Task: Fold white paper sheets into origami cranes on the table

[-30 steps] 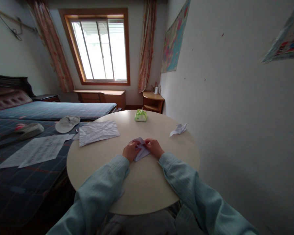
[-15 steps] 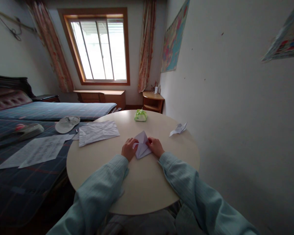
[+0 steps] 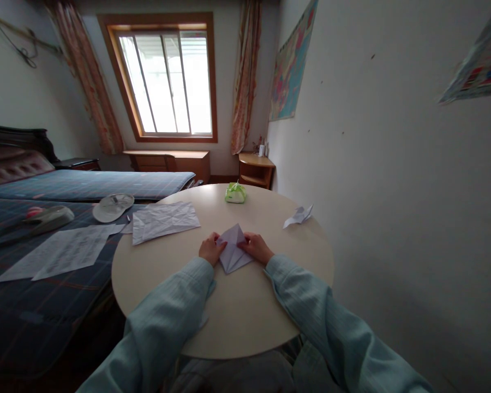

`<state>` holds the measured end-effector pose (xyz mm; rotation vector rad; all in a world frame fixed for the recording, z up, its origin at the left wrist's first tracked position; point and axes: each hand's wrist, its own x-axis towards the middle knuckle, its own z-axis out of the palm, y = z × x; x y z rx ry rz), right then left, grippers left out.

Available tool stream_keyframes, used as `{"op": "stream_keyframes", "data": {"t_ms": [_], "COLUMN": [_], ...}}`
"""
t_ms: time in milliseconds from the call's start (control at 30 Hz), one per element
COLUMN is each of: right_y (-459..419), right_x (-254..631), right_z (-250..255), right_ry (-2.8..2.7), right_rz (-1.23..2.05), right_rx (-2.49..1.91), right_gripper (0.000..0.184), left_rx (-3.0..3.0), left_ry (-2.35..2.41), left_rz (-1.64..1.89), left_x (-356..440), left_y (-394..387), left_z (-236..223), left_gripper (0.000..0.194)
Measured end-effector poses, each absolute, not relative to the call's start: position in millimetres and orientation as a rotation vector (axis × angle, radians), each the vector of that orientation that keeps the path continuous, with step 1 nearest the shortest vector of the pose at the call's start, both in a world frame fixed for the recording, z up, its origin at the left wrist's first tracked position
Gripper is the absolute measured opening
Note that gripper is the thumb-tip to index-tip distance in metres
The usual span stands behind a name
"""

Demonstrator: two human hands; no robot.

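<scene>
A small folded white paper (image 3: 231, 249), diamond-shaped with a point toward the window, lies on the round cream table (image 3: 245, 311) in front of me. My left hand (image 3: 210, 249) pinches its left edge with curled fingers. My right hand (image 3: 257, 247) presses and grips its right edge, fingers closed on the fold. Both arms wear pale blue sleeves.
On the table lie a crumpled printed sheet (image 3: 163, 220) at the left, a green-and-white packet (image 3: 235, 193) at the far edge and a small folded paper figure (image 3: 298, 216) at the right. A bed (image 3: 45, 240) with papers, a cap and a mouse-like object lies left. The wall is close on the right.
The paper's top flap has opened upward into a diamond shape. My left hand slid a little left and down; my right hand stays on the right edge.
</scene>
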<state>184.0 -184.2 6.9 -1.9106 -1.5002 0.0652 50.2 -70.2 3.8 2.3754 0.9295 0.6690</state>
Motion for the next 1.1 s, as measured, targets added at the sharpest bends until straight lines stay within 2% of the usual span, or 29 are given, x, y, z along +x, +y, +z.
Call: {"op": "stream_keyframes", "data": {"t_ms": [267,633,1100], "right_y": [-186.2,-187.1,-186.7], "right_x": [181.8,179.7,181.6], "right_z": [7.3,8.5,6.8], "right_ry": [-1.531,-1.586,-1.596], "right_rz": [0.116,0.071,0.081], "right_rx": [-1.935,-1.923,-1.946], "right_gripper": [0.019,0.015,0.017], "left_rx": [2.496,2.493,2.496], "left_ry": [0.893,0.817,0.825], "left_rz": [0.57,0.536,0.66], "left_x": [49.0,48.6,50.9], "left_y": [-77.5,-78.2,-80.1], "left_z": [6.9,8.2,5.6], "left_gripper": [0.017,0.015,0.009]}}
